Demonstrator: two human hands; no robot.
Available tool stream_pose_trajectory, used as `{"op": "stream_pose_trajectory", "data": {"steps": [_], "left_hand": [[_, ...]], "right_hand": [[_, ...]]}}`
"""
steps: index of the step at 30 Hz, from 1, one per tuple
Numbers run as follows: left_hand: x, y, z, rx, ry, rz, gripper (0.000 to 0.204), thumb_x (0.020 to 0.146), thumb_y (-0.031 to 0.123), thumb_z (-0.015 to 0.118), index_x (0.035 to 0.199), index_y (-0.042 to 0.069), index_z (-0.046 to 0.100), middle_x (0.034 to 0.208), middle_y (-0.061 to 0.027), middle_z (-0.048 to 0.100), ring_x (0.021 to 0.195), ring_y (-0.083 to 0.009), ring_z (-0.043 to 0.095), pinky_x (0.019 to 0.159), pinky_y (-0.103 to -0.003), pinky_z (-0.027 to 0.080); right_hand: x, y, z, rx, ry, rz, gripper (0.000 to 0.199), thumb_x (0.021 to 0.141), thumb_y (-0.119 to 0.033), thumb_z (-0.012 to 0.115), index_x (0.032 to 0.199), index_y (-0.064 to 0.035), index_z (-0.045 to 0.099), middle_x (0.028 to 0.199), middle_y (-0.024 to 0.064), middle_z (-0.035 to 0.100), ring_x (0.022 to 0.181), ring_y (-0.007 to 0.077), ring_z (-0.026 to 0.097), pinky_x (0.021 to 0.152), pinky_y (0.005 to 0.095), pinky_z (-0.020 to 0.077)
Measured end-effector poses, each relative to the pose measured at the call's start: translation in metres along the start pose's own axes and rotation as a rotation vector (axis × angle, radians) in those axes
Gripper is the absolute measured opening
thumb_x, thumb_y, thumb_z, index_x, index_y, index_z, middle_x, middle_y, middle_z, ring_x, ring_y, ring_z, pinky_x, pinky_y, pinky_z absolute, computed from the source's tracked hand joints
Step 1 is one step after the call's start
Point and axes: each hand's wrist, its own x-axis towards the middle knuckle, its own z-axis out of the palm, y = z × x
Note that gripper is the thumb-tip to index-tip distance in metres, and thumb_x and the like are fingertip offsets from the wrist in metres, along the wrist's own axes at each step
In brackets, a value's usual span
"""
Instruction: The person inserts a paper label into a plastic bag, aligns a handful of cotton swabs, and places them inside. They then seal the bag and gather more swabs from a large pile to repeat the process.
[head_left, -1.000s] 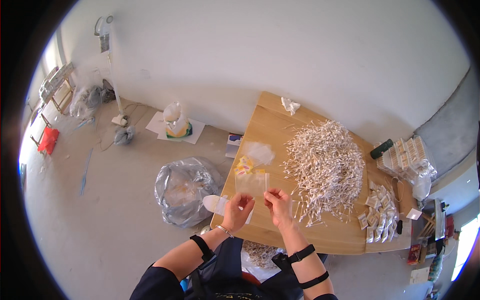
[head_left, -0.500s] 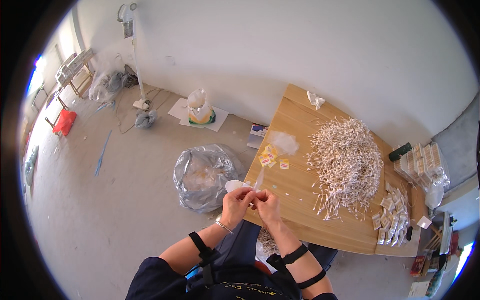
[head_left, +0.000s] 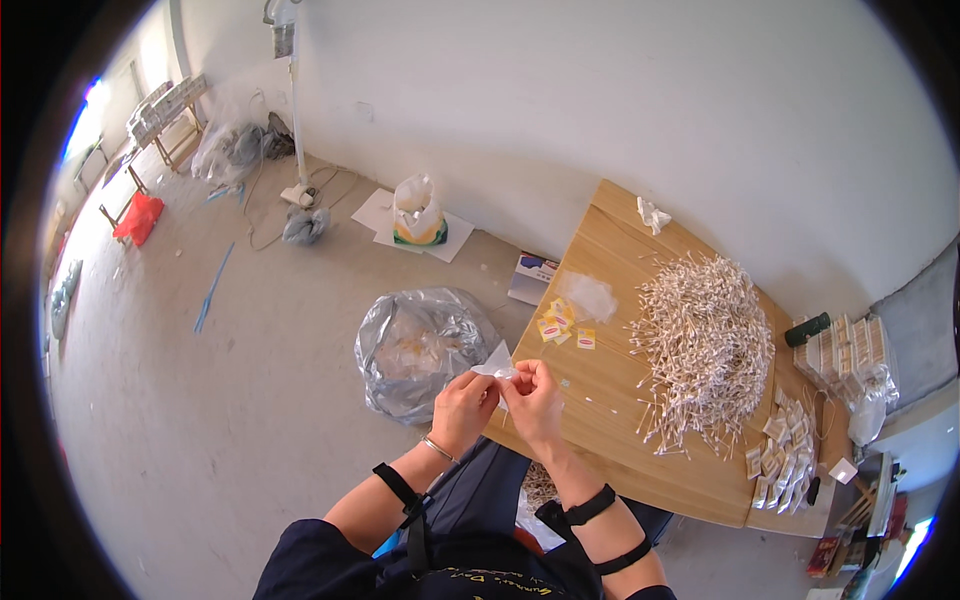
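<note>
At the table's left edge, my left hand (head_left: 463, 408) and my right hand (head_left: 532, 404) meet with closed fingers on a small whitish, see-through plastic bag (head_left: 496, 362). Its upper part sticks up beyond my fingertips; what it may contain is hidden. Just past my hands lie several yellow-and-white cards (head_left: 586, 339), and behind them a pile of clear bags (head_left: 590, 297). A large heap of cotton swabs (head_left: 705, 350) covers the middle of the wooden table (head_left: 590, 420), to the right of both hands.
Left of the table, a big clear plastic sack (head_left: 425, 340) stands on the floor. Filled small packets (head_left: 788, 458) and a stack of packed swabs (head_left: 845, 350) occupy the table's right end. Crumpled tissue (head_left: 653, 215) lies at its far corner. More swabs are below the near edge.
The bag in my hands has turned, its free end now pointing up in a peak. My right hand has risen slightly beside the left. The whole view has shifted a little.
</note>
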Motion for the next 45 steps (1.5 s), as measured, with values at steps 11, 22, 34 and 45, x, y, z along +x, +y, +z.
{"op": "stream_pose_trajectory", "data": {"steps": [11, 22, 34, 45], "left_hand": [[0.001, -0.020, -0.001, 0.101, 0.044, 0.124, 0.009, 0.072, 0.007, 0.067, 0.078, 0.009, 0.061, 0.074, -0.0045, 0.058, 0.071, -0.0234, 0.059, 0.059, -0.034, 0.051], [-0.015, -0.026, 0.019, -0.107, 0.209, -0.107, 0.026, 0.072, 0.004, 0.070, 0.094, 0.004, 0.055, 0.091, -0.0117, 0.057, 0.079, -0.0286, 0.059, 0.061, -0.034, 0.051], [-0.021, -0.057, 0.028, -0.230, 0.138, -0.360, 0.020, 0.077, 0.000, 0.069, 0.093, 0.001, 0.056, 0.089, -0.0102, 0.058, 0.078, -0.0188, 0.062, 0.064, -0.028, 0.054], [-0.025, -0.112, 0.055, -1.267, 0.200, -1.185, 0.035, 0.094, 0.023, 0.059, 0.115, -0.001, 0.046, 0.099, -0.0119, 0.055, 0.081, -0.0180, 0.061, 0.071, -0.029, 0.055]], "right_hand": [[0.009, 0.029, 0.011, -0.165, -0.145, -0.114, 0.016, 0.078, -0.002, 0.067, 0.094, -0.0020, 0.062, 0.073, 0.0064, 0.064, 0.063, 0.0135, 0.062, 0.058, 0.0275, 0.0503], [0.004, 0.050, 0.026, -0.147, 0.025, -0.030, 0.009, 0.080, -0.001, 0.066, 0.088, -0.0006, 0.062, 0.070, 0.0069, 0.065, 0.061, 0.0127, 0.062, 0.056, 0.0272, 0.0499], [0.021, 0.055, 0.033, -0.151, -0.100, -0.033, 0.010, 0.080, -0.005, 0.067, 0.087, -0.0021, 0.061, 0.070, 0.0046, 0.064, 0.063, 0.0130, 0.062, 0.059, 0.0281, 0.0500], [0.077, 0.087, 0.058, -0.441, -0.359, -0.076, 0.013, 0.076, -0.016, 0.071, 0.084, -0.0074, 0.063, 0.077, 0.0072, 0.067, 0.071, 0.0218, 0.065, 0.066, 0.0339, 0.0514]]}}
